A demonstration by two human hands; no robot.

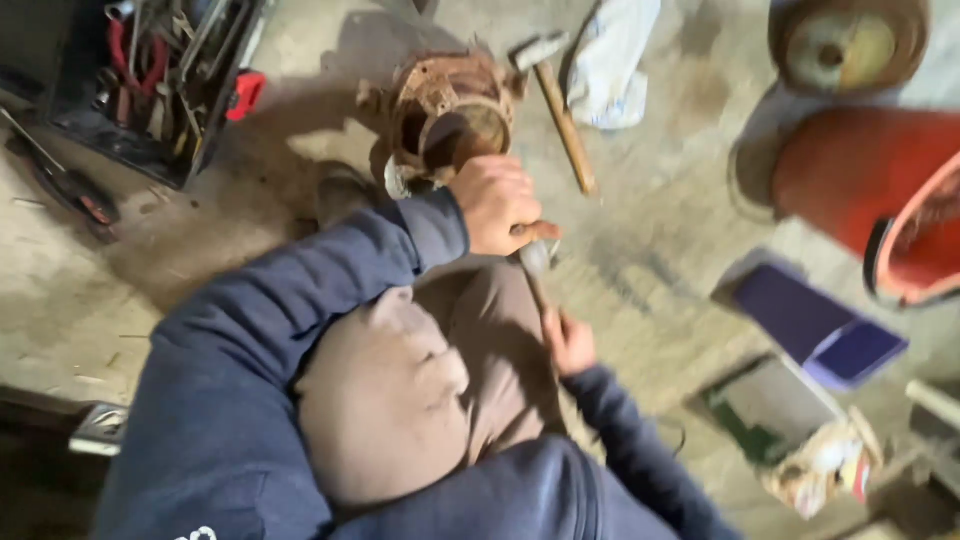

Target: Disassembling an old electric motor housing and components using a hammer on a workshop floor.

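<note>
A person in a dark blue top crouches on a concrete floor (660, 250), left hand (497, 203) gripping a tool beside a rusty round casting (450, 105), right hand (570, 343) lower on its shaft; a wooden-handled hammer (560, 105) lies nearby.

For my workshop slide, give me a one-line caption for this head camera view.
Left hand and right hand grip a tool beside a rusty round metal part on the concrete floor.

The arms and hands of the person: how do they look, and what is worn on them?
Both arms wear long, dark blue sleeves of soft, thick cloth. The left hand and the right hand are bare, without gloves, rings or a watch in view.
</note>
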